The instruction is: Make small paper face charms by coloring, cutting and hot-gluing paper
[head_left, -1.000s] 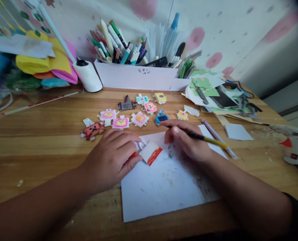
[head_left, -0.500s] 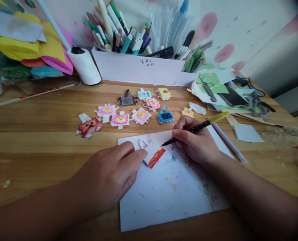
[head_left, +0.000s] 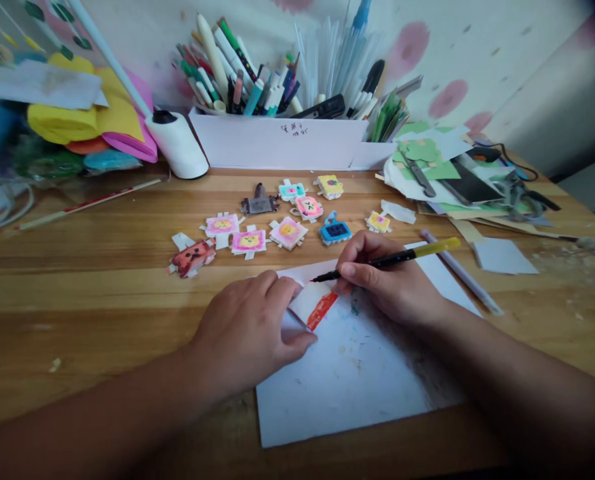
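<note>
A small white paper piece (head_left: 305, 303) with a red-coloured strip along its right side lies on a larger white sheet (head_left: 327, 393). My left hand (head_left: 257, 323) grips the piece at its left side, fingers at the upper edge and thumb at the lower corner. In my right hand (head_left: 382, 273) is a black felt-tip pen (head_left: 395, 259) with a yellow end. Its red tip is at the top edge of the piece. Coloured smudges mark the sheet.
Small coloured paper figures, among them a red one (head_left: 192, 258) and a blue one (head_left: 335, 231), lie beyond the sheet. Behind them stands a white pen box (head_left: 277, 143). Right are a phone (head_left: 472, 183), paper scraps and a pale stick (head_left: 462, 272); left, a lamp base (head_left: 180, 148).
My left hand has shifted its hold, the thumb now at the piece's lower corner. The pen tip has moved from near the red strip to the top edge. The view has shifted slightly.
</note>
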`<action>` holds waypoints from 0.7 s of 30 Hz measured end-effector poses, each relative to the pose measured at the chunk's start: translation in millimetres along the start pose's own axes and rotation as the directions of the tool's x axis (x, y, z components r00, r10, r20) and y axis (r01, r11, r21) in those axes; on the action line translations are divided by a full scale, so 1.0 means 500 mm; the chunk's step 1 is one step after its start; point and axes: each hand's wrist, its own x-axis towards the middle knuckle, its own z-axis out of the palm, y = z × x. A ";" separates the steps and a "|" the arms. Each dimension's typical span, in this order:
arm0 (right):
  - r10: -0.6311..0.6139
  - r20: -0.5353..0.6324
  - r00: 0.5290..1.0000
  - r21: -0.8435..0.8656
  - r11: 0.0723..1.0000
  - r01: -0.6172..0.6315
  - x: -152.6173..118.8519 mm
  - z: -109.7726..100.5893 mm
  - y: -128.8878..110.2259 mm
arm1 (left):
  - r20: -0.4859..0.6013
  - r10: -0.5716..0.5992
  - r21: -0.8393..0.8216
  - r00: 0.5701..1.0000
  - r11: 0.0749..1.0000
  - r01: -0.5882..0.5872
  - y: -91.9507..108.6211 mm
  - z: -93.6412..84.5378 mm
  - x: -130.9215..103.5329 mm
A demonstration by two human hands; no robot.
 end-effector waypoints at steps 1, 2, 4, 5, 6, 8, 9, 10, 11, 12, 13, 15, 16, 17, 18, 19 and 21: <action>0.016 0.024 1.000 0.035 0.999 -0.017 -0.002 0.001 0.001 | -0.001 -0.007 -0.003 1.000 1.000 0.007 -0.006 -0.002 -0.001; 0.040 0.054 0.998 0.072 0.996 -0.044 -0.003 0.001 0.001 | -0.006 -0.012 -0.011 1.000 1.000 0.012 -0.012 -0.004 -0.003; 0.099 0.115 0.988 0.130 0.985 -0.114 -0.007 0.000 0.002 | -0.023 -0.009 -0.039 1.000 0.999 0.008 -0.024 -0.008 -0.007; 0.127 0.133 0.983 0.143 0.979 -0.146 -0.009 -0.001 0.002 | -0.033 0.000 -0.059 0.999 0.998 -0.002 -0.028 -0.010 -0.008; 0.148 0.136 0.980 0.146 0.975 -0.167 -0.010 -0.002 0.002 | -0.042 0.012 -0.078 0.999 0.997 -0.015 -0.030 -0.011 -0.010; 0.155 0.104 0.982 0.128 0.977 -0.168 -0.012 -0.005 0.001 | -0.056 0.031 -0.103 0.998 0.994 -0.036 -0.030 -0.010 -0.010; 0.140 0.077 0.987 0.111 0.983 -0.148 -0.012 -0.006 0.001 | -0.058 0.035 -0.108 0.998 0.993 -0.042 -0.029 -0.008 -0.009; 0.117 0.049 0.992 0.084 0.989 -0.121 -0.012 -0.007 0.001 | -0.058 0.036 -0.109 0.998 0.993 -0.042 -0.027 -0.005 -0.008; 0.088 0.025 0.996 0.044 0.995 -0.089 -0.011 -0.007 0.000 | -0.059 0.035 -0.110 0.998 0.993 -0.041 -0.025 -0.003 -0.006; 0.058 0.006 0.998 -0.007 0.998 -0.058 -0.010 -0.006 0.000 | -0.059 0.033 -0.110 0.998 0.993 -0.039 -0.024 0.000 -0.004; 0.030 -0.004 1.000 -0.064 0.998 -0.030 -0.008 -0.005 -0.001 | -0.062 0.032 -0.112 0.998 0.993 -0.039 -0.023 0.003 -0.002; -0.004 -0.010 1.000 -0.166 0.986 0.002 -0.006 -0.001 -0.003 | -0.074 0.031 -0.118 0.997 0.992 -0.039 -0.024 0.006 0.001; -0.010 -0.010 1.000 -0.197 0.980 0.008 -0.004 0.003 -0.005 | -0.079 0.032 -0.121 0.996 0.992 -0.042 -0.025 0.007 0.001; -0.015 -0.011 1.000 -0.213 0.977 0.012 -0.004 0.006 -0.007 | -0.081 0.034 -0.122 0.996 0.992 -0.044 -0.026 0.007 0.002; -0.021 -0.011 1.000 -0.224 0.974 0.018 -0.003 0.009 -0.009 | -0.083 0.034 -0.122 0.996 0.992 -0.044 -0.027 0.007 0.002; -0.028 -0.006 1.000 -0.238 0.971 0.026 -0.002 0.012 -0.011 | -0.083 0.034 -0.121 0.996 0.992 -0.043 -0.028 0.006 0.002; -0.052 0.014 0.999 -0.278 0.959 0.054 -0.001 0.016 -0.014 | -0.079 0.036 -0.118 0.996 0.992 -0.045 -0.029 0.006 0.002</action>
